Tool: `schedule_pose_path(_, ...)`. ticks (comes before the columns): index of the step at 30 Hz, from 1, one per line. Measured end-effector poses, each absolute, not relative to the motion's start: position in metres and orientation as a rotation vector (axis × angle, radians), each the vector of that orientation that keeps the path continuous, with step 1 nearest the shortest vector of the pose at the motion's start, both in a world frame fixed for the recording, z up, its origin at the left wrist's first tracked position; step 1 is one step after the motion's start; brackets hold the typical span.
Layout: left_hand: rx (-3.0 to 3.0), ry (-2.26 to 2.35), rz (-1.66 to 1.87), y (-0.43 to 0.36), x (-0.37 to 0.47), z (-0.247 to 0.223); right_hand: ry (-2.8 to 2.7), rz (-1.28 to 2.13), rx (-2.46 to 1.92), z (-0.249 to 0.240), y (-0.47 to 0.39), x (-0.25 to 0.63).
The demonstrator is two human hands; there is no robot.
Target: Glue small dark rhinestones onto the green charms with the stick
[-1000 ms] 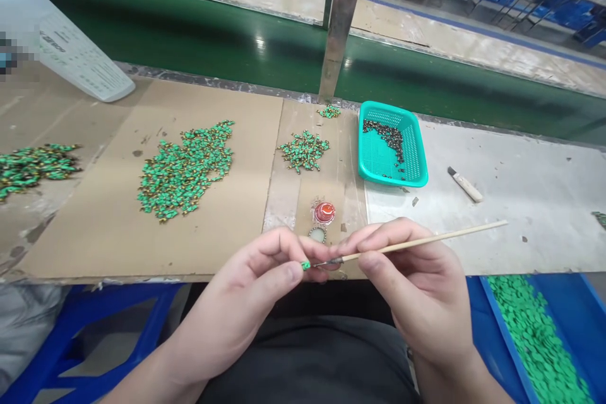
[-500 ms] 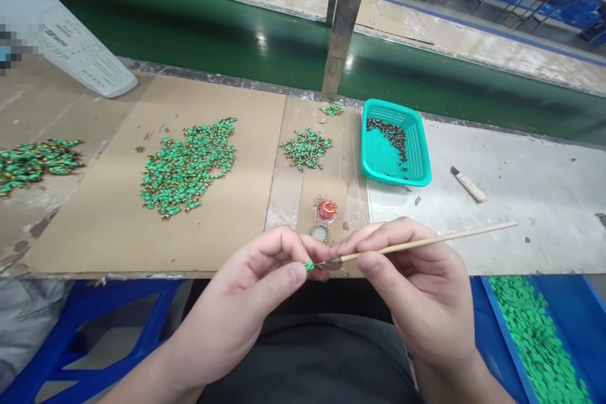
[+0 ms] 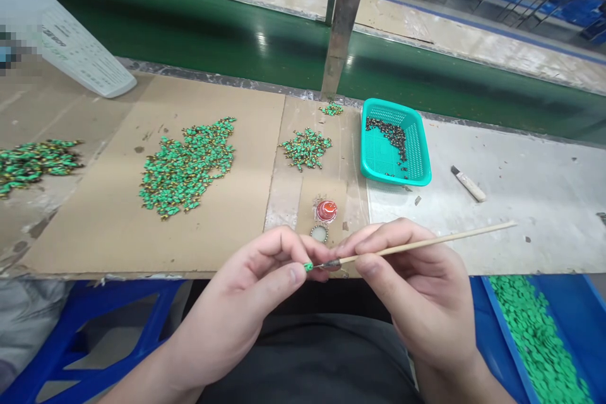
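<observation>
Between thumb and fingertips, my left hand (image 3: 265,290) pinches a small green piece (image 3: 308,266). A thin wooden stick tool (image 3: 426,241) with a dark collar and a fine tip lies in the grip of my right hand (image 3: 416,284); its tip points left and is at the green piece. Whether the tip touches the piece is too small to tell. Just beyond my fingertips sit a small container of red liquid (image 3: 326,210) and a round, pale disc with a beaded rim (image 3: 319,233). Fingertips of both hands are close together.
Green-and-gold pieces lie in piles at the left (image 3: 189,167), middle (image 3: 307,148) and far left. A teal basket (image 3: 363,164) holds dark bits. Right of it lies a short knife (image 3: 468,184). A blue tray (image 3: 584,309) of green pieces is at lower right; a metal post (image 3: 343,31) stands behind.
Almost nothing differs. The stick tool and the fingers of my right hand have shifted very slightly left; my left hand keeps its pinch.
</observation>
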State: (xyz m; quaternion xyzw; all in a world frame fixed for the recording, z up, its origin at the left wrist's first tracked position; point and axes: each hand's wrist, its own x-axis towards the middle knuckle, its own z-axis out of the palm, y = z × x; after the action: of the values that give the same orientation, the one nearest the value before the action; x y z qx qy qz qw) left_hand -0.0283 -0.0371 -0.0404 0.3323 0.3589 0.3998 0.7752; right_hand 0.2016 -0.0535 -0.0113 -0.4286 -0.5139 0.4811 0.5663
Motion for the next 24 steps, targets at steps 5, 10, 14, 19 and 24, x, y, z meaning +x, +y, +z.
schedule_pose_path(5,0.702,0.764,0.864,-0.0367,-0.0277,-0.0400,-1.201,1.134,-0.992,-0.0101,-0.0526,0.2015)
schedule_pose_path(10,0.711,0.765,0.855,-0.0364,-0.0270,-0.0385,-1.250,1.124,-1.024,-0.0115,-0.0546,0.2027)
schedule_pose_path(14,0.753,0.797,0.865,-0.0358,-0.0272,-0.0367,-1.300,1.107,-1.033,-0.0106,-0.0552,0.2054)
schedule_pose_path(19,0.824,0.826,0.851,-0.0347,-0.0272,-0.0332,-1.328,1.119,-1.027,-0.0078,-0.0532,0.2071)
schedule_pose_path(24,0.850,0.833,0.832,-0.0355,-0.0297,-0.0328,-1.306,1.170,-1.012,-0.0080,-0.0523,0.2061)
